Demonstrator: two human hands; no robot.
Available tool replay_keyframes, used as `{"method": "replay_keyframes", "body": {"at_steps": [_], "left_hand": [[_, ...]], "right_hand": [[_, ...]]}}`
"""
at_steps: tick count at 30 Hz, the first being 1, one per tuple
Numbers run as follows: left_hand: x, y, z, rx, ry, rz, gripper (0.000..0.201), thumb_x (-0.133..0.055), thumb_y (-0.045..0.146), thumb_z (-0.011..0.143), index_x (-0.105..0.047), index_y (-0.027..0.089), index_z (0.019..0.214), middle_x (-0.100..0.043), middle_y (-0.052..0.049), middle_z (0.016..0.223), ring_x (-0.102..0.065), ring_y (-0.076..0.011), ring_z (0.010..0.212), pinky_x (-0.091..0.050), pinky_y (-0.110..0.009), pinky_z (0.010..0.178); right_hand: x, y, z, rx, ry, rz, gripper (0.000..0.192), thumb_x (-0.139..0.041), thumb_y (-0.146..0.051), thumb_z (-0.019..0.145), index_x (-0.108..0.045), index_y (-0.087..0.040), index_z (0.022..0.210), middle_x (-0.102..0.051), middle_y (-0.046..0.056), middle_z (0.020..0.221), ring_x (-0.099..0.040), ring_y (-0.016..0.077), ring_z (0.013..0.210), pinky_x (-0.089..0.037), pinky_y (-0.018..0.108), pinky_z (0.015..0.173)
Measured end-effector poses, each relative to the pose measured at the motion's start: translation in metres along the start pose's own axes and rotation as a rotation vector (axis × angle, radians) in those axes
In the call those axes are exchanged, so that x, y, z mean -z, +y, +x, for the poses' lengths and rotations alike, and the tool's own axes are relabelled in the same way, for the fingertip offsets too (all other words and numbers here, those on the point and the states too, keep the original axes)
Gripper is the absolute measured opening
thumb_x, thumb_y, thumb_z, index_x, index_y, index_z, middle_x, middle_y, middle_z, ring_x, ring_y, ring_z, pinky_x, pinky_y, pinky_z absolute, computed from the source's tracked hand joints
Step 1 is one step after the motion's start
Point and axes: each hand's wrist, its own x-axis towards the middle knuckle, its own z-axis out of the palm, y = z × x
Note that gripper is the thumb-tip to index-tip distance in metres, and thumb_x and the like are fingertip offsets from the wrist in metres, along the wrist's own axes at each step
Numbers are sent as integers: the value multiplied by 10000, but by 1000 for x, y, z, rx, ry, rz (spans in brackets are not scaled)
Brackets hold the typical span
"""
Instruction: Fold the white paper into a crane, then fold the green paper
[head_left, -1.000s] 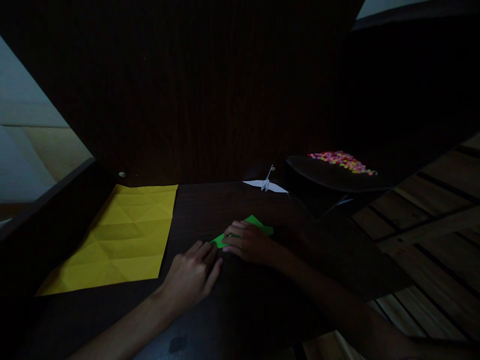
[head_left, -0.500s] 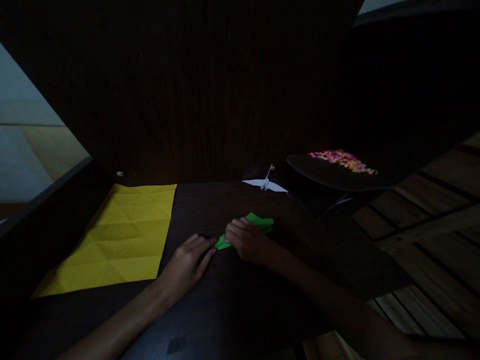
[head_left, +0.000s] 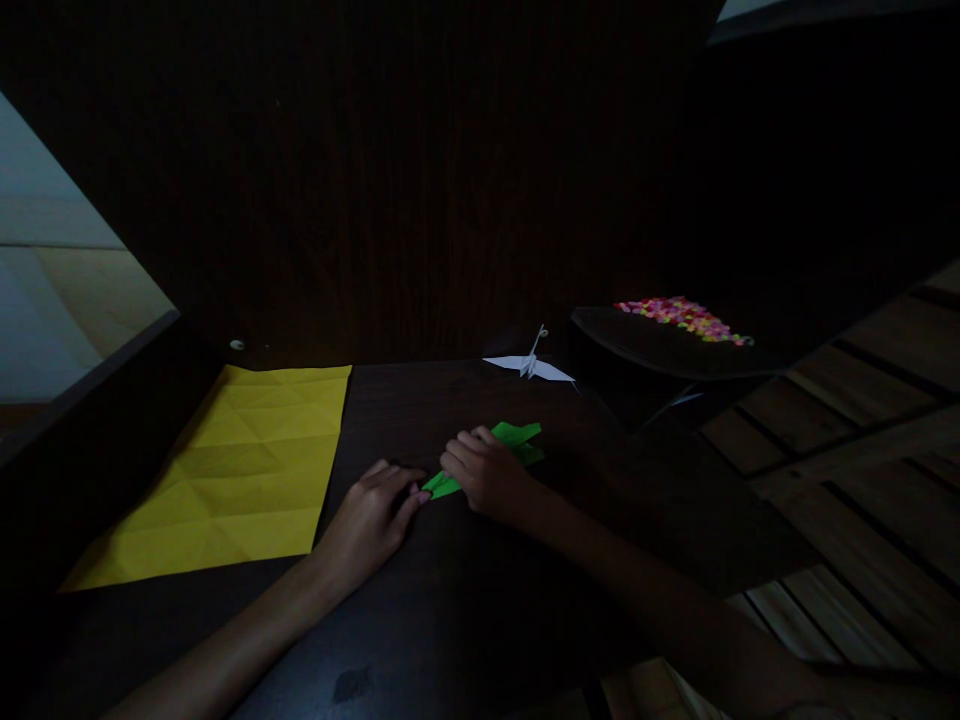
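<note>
Here the room is dim: a dark wooden table (head_left: 465, 600) stands against a dark panelled wall (head_left: 420, 180), and pale floor planks (head_left: 862, 420) run off to the right. At far left a lighter floor shows beyond the table's raised edge. No writing or label can be read anywhere.

A large yellow sheet (head_left: 232, 470) lies flat on the table's left part, matte and crossed by a grid of straight and slanted creases. Toward the back, a small white paper crane (head_left: 531, 367) stands with thin neck up and wings spread. Right of it a dark shallow tray (head_left: 660, 350) holds a heap of tiny bright pieces (head_left: 682, 316) in pink, yellow and orange.

Near the table's middle lies the green paper (head_left: 510, 440), folded into a long, narrow, pointed shape. The right hand (head_left: 491, 478) lies over its middle, fingers curled and pressing it down. The left hand (head_left: 371, 520) rests palm down beside it, fingertips touching the near tip, fingers close together, gripping nothing that shows.
</note>
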Motion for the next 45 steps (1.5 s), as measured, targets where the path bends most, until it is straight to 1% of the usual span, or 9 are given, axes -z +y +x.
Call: {"method": "replay_keyframes", "body": {"at_steps": [6, 11, 17, 20, 25, 29, 32, 40, 45], "left_hand": [[-3, -1, -3, -40, -11, 70, 183, -498, 215, 939, -677, 177, 930, -670, -64, 847, -600, -226, 826, -512, -370, 761], [-2, 0, -4, -55, 3, 88, 166, -501, 221, 931, -662, 180, 947, -638, -63, 868, -586, -225, 836, -511, -372, 757], [-1, 1, -5, -65, 57, 75, 219, -534, 249, 925, -620, 178, 1114, -640, -73, 953, -587, -234, 912, -516, -389, 808], [-2, 0, -4, -77, 56, 73, 207, -519, 255, 938, -632, 176, 1093, -636, -70, 929, -590, -226, 885, -520, -380, 794], [-3, -3, -4, -100, 20, 87, 188, -488, 230, 951, -665, 179, 989, -627, -60, 884, -588, -212, 843, -517, -369, 782], [-3, -1, -5, -107, 6, 71, 193, -480, 207, 952, -672, 186, 954, -621, -46, 846, -600, -194, 807, -523, -338, 760], [-2, -1, -5, -114, -3, 80, 196, -478, 201, 952, -672, 184, 931, -616, -48, 840, -604, -192, 798, -527, -321, 734], [-2, -2, -5, -142, -24, 128, 194, -474, 187, 946, -665, 173, 924, -599, -55, 829, -589, -196, 785, -519, -318, 716], [-1, 1, -4, -149, -28, 148, 181, -468, 174, 944, -641, 165, 892, -596, -58, 833, -590, -195, 785, -519, -318, 715]], "right_hand": [[5, 6, -2, 64, -27, 6, 170, -440, -179, 991, -593, -146, 926, -609, 79, 897, -496, 219, 849, -310, 357, 739], [11, 12, -7, 85, -48, 24, 217, -519, -346, 979, -628, -159, 960, -636, 75, 952, -521, 226, 898, -342, 363, 766], [11, 15, -11, 65, 58, 79, 202, -538, -329, 964, -633, -170, 1045, -652, 91, 1103, -537, 236, 973, -384, 384, 841], [9, 16, -13, 81, 125, 88, 190, -500, -250, 975, -631, -158, 1078, -654, 102, 1154, -539, 230, 1005, -386, 387, 867], [8, 15, -12, 112, 111, 65, 182, -498, -222, 977, -657, -151, 1030, -696, 72, 974, -546, 220, 899, -379, 369, 788], [10, 12, -11, 93, 47, 24, 162, -527, -237, 971, -662, -158, 929, -664, 67, 899, -528, 212, 859, -354, 355, 740], [12, 10, -10, 75, 5, 18, 214, -534, -288, 973, -645, -158, 844, -632, 61, 851, -517, 201, 830, -347, 344, 723], [14, 8, -11, 41, -57, 71, 314, -554, -465, 941, -609, -166, 861, -610, 49, 866, -525, 202, 835, -368, 330, 742], [10, 8, -11, 28, -47, 95, 257, -547, -392, 961, -599, -170, 844, -604, 47, 850, -522, 196, 830, -362, 319, 729]]}}
